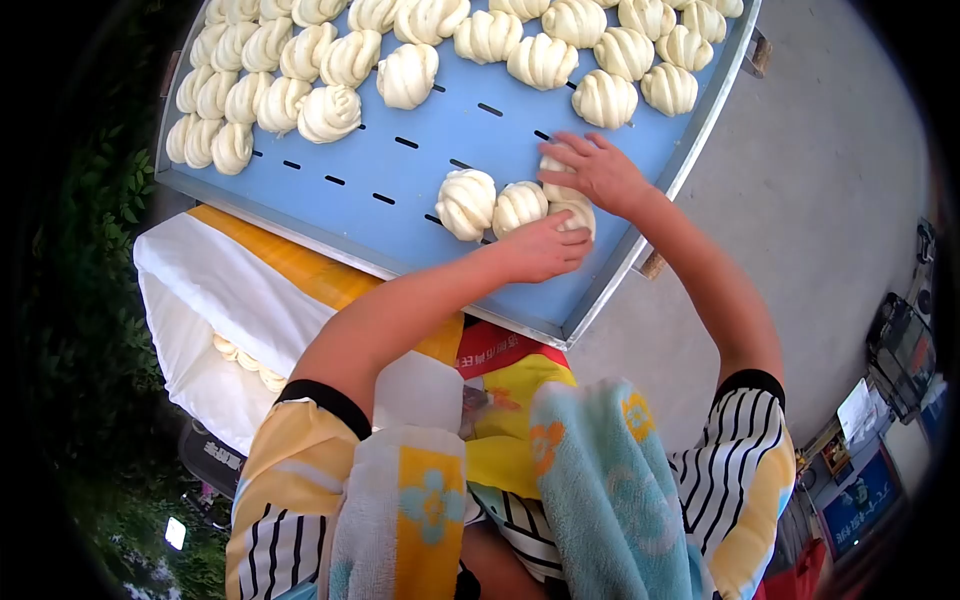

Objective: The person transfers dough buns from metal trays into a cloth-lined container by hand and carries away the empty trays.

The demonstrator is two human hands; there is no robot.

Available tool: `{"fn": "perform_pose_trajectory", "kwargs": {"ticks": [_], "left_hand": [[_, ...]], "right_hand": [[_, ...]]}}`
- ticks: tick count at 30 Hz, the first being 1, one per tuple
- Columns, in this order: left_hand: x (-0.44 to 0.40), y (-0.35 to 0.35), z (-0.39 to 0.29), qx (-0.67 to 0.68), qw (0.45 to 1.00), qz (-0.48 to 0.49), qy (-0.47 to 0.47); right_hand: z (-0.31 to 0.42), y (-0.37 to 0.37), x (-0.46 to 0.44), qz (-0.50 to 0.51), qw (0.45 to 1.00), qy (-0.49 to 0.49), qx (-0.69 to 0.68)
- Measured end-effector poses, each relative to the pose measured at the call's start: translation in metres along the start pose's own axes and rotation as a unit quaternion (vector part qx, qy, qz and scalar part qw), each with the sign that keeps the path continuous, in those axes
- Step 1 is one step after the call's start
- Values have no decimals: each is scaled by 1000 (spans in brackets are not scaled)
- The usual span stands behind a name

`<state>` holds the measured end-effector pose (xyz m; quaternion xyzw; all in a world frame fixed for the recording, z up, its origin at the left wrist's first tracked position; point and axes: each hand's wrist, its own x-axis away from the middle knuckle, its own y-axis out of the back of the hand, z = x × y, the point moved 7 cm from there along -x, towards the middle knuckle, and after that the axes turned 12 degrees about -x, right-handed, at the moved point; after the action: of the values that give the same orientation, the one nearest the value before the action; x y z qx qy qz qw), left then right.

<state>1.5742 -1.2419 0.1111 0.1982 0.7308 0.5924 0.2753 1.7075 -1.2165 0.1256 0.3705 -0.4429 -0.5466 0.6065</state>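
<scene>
Rows of pale twisted dough rolls (408, 76) sit on a blue slotted tray (370, 170) with a metal rim. Close to the near right corner, two more rolls, a larger one (466, 204) and a smaller one (520, 208), stand side by side. Just right of them, my left hand (548, 248) curls its fingers over a dough roll (572, 214), partly covering it. Directly beyond, my right hand (602, 176) has its fingers bent around another dough roll (556, 164), mostly hidden beneath them. These two rolls touch or nearly touch.
Left of the tray, a white cloth (230, 300) partly covers more dough pieces (245, 362) above an orange-yellow surface (310, 262). Concrete ground (800, 170) lies to the right. A towel (605, 470) hangs in front of my body. Assorted objects stand at far right.
</scene>
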Motion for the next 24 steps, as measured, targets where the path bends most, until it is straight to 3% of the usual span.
{"fn": "perform_pose_trajectory", "kwargs": {"ticks": [2,4,5,8,12,15,17,18,20,23,24], "left_hand": [[17,5,3,-36,999,28,10],[32,14,13,-78,995,22,59],[36,20,18,-98,991,16,84],[36,17,17,-97,990,57,90],[31,21,22,-72,987,77,122],[43,69,42,-17,989,-41,138],[80,86,72,4,953,90,288],[104,87,90,57,906,174,381],[152,85,108,156,757,330,543],[142,58,99,177,823,189,506],[141,55,100,191,818,198,505]], "right_hand": [[-7,-16,-6,66,996,-55,-22],[-22,-20,12,71,951,-275,-120],[-24,-22,28,73,907,-379,-166],[-14,-56,62,53,808,-511,-287],[17,-64,81,-8,608,-604,-515],[-6,-104,104,-29,736,-463,-492],[2,-46,101,-79,793,-470,-379],[9,-25,94,-106,815,-469,-322],[24,-36,81,-67,835,-460,-294],[35,-43,64,-48,847,-463,-256],[34,-43,65,-55,841,-473,-257]]}}
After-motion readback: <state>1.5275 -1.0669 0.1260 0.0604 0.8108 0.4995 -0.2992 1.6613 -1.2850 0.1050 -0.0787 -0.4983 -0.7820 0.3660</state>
